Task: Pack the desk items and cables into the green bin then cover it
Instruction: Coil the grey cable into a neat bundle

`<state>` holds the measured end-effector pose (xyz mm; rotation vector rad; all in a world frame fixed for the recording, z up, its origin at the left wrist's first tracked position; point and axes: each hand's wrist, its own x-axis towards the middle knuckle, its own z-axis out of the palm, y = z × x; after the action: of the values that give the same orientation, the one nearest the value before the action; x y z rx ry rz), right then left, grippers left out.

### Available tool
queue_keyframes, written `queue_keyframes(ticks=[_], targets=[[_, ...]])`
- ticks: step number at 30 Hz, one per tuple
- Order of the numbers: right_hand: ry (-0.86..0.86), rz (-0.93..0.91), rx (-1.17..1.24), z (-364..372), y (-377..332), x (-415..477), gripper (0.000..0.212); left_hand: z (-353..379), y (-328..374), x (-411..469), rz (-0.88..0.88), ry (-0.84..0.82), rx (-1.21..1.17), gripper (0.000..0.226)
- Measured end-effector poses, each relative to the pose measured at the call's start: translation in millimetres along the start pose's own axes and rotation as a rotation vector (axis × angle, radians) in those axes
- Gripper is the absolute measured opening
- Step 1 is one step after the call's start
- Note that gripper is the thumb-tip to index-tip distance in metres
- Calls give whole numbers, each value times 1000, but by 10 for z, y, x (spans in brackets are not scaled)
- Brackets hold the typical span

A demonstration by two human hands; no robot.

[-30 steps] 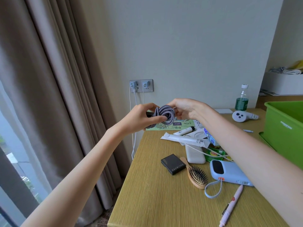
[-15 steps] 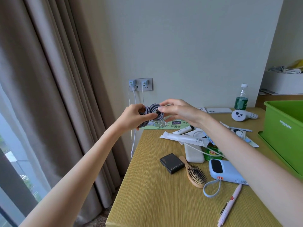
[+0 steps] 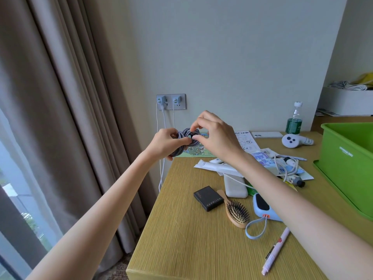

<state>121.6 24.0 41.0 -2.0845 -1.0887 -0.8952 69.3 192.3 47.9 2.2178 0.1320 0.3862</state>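
A coiled grey braided cable is held in the air above the desk's far left corner. My left hand grips the coil from the left. My right hand pinches the cable's dark plug end at the coil's middle. The green bin stands open at the right edge of the desk. Loose on the desk lie a black case, a wooden hairbrush, a white power bank, a blue device with a loop strap, a pink pen and a pile of tubes, packets and a white cable.
A wall socket holds two chargers with white cables hanging down beside the curtain. A green bottle, a white controller, a phone and papers sit at the desk's back. A white box stands on a shelf beyond.
Both hands with the coil have shifted left and slightly down. My right hand moved from the coil's side to pinching the plug at its centre.
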Motion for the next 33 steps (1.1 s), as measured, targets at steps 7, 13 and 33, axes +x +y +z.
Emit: queue_keyframes(ticks=[7, 13, 33], targets=[[37, -148, -175, 7, -26, -72, 14, 87, 37, -12, -79, 17, -34, 29], [64, -166, -120, -16, 5, -109, 8, 103, 45, 4, -154, -8, -118, 21], [367, 969, 1719, -986, 538, -301, 22, 765, 730, -17, 412, -89, -302, 32]])
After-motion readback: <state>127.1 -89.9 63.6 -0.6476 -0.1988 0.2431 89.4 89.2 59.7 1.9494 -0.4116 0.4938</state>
